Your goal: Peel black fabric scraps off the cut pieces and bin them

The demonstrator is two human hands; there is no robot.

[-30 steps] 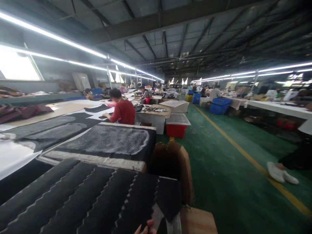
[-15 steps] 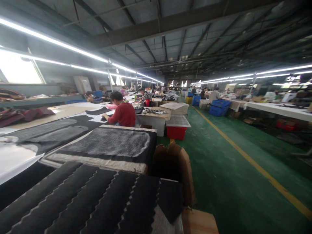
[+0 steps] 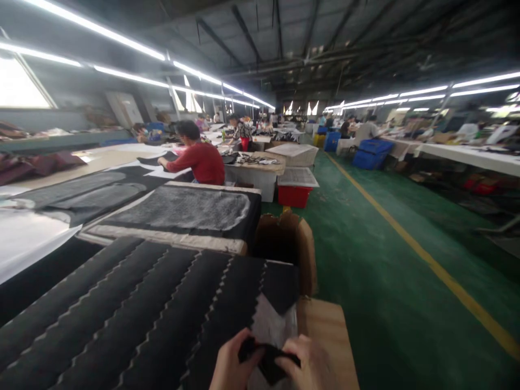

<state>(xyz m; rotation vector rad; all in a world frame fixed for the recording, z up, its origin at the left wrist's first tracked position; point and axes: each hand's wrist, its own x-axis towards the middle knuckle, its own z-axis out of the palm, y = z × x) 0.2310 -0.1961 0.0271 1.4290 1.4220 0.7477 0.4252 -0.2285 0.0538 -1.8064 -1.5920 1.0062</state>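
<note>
Low in the head view, my left hand (image 3: pixel 236 362) and my right hand (image 3: pixel 306 364) are close together, both closed on a small black fabric piece (image 3: pixel 271 364) stretched between them. Its far side is partly hidden by my fingers. Beneath and left of my hands lie overlapping black fabric strips (image 3: pixel 162 303) with zigzag edges, set in slanting rows over the near table. A pale surface (image 3: pixel 271 319) shows just beyond my hands, where the strips end.
A plywood board (image 3: pixel 325 325) and an open cardboard box (image 3: pixel 306 252) stand at the table's right side. Farther on are a bench with dark cloth (image 3: pixel 182 208), a person in a red top (image 3: pixel 203 162) and a red bin (image 3: pixel 292 196). Green floor (image 3: pixel 390 260) runs along the right.
My hands have come into view at the bottom, holding the black fabric piece. The view has tilted down, and the table sits higher in it. The person in red has shifted slightly.
</note>
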